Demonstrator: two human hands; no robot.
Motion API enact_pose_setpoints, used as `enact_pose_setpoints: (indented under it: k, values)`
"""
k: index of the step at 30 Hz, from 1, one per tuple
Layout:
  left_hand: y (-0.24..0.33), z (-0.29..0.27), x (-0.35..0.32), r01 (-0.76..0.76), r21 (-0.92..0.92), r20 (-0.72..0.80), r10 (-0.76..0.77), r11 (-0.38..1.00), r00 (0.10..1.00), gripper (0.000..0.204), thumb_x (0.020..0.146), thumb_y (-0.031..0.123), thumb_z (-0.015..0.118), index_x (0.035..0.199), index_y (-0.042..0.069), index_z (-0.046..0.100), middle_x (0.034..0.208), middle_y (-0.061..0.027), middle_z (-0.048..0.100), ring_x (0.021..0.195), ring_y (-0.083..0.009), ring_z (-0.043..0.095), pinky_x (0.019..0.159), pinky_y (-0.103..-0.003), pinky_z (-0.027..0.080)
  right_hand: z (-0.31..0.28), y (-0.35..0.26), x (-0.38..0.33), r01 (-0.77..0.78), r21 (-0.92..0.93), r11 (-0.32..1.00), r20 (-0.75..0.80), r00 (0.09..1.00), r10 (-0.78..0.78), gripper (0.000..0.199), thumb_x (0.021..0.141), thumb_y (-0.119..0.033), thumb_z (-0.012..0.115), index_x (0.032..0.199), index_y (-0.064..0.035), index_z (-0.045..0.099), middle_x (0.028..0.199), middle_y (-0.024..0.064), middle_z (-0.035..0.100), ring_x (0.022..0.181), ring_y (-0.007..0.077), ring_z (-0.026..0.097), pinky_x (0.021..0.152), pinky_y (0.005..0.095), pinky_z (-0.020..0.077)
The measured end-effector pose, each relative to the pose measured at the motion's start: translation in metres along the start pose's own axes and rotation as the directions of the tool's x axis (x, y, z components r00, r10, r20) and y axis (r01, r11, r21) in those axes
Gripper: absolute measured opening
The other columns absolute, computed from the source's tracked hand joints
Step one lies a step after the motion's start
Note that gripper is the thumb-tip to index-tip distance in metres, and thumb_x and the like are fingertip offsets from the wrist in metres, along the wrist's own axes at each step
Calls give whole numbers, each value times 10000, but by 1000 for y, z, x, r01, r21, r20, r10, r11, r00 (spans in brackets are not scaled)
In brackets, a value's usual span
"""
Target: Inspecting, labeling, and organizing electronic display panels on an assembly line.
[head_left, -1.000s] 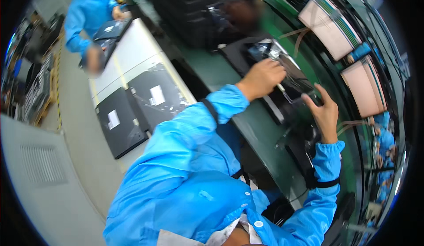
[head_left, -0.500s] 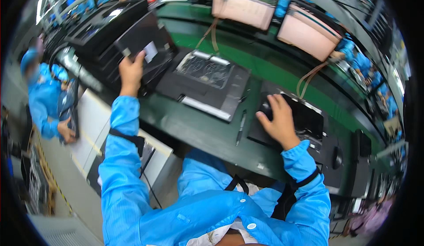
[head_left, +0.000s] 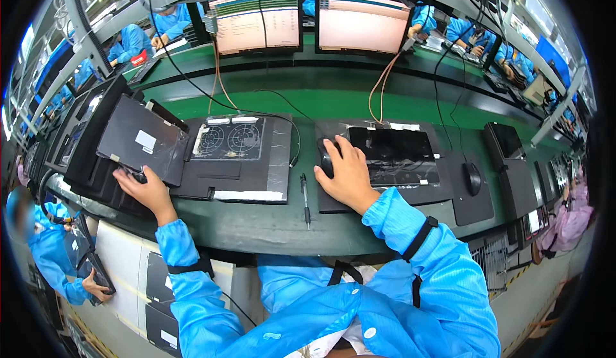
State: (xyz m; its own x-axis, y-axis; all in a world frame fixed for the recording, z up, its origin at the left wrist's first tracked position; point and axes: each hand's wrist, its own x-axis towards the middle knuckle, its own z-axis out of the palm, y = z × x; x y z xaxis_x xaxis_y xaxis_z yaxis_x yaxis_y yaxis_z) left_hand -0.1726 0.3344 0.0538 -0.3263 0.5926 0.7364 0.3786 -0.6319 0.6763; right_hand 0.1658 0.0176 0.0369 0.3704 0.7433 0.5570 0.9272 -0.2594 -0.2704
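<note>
My left hand (head_left: 149, 194) is at the near edge of a dark flat panel (head_left: 125, 136) with a white label. Its thumb laps over the edge and the fingers lie below it, so it appears to pinch the panel. The panel leans against a bulky black case (head_left: 80, 143). My right hand (head_left: 350, 177) rests on a black computer mouse (head_left: 325, 157), fingers curved over it. Beside that hand lies a glossy black screen (head_left: 394, 156) on a dark mat. Between my hands are a grey board (head_left: 276, 152) with two printed circle patterns and a pen (head_left: 306, 200).
Two lit monitors (head_left: 256, 27) (head_left: 362, 27) stand at the back of the green bench (head_left: 269, 229). A second mouse (head_left: 471, 178) sits on a pad at right. Cables hang across the bench. At far left a co-worker (head_left: 45, 245) holds a dark device.
The whole view has turned and levelled, so the bench sits straighter. My left hand has shifted toward the panel's near edge. My right hand stays at the mouse.
</note>
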Motion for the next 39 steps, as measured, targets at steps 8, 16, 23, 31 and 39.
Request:
enact_pose_setpoints:
  k: [8,16,23,31,39]
  values:
    - [127,-26,-138,72,-258,283,4,963,959,582,968,-33,582,1515,-26,383,1597,-181,336,1462,-305,384,1214,-446,319,12,-8,3,9,-93,996,-25,1000,-11,583,875,-267,708,1376,-32,527,1386,272,507,1309,395,490,1043,556,386]
    - [172,-35,-223,68,-458,681,301,886,668,208,831,-22,720,1039,-9,713,1214,-198,666,1067,-363,679,911,-410,552,10,-8,11,-16,-44,999,-76,997,13,551,832,-237,733,1322,-38,580,1306,245,535,1143,424,554,1015,507,439]
    - [170,-36,-218,136,-375,739,207,917,641,151,872,-28,697,1022,-14,708,1158,-173,688,1025,-318,689,894,-382,549,14,4,16,38,-4,999,23,999,-38,505,847,-213,725,1297,-11,617,1343,256,529,1284,412,511,1078,514,412]
    - [167,-34,-225,249,-302,773,83,920,629,136,878,-9,697,1012,-16,719,1148,-161,692,1024,-319,694,896,-386,552,18,10,16,81,107,991,-25,997,-79,482,864,-198,714,1287,11,611,1339,264,526,1287,441,503,1110,539,396]
    - [170,-33,-224,240,-277,793,81,930,604,129,872,-3,703,998,-18,724,1128,-159,699,1005,-315,699,882,-377,553,14,10,14,74,138,988,-17,997,-72,487,865,-190,714,1298,3,602,1344,252,526,1296,448,499,1138,562,379]
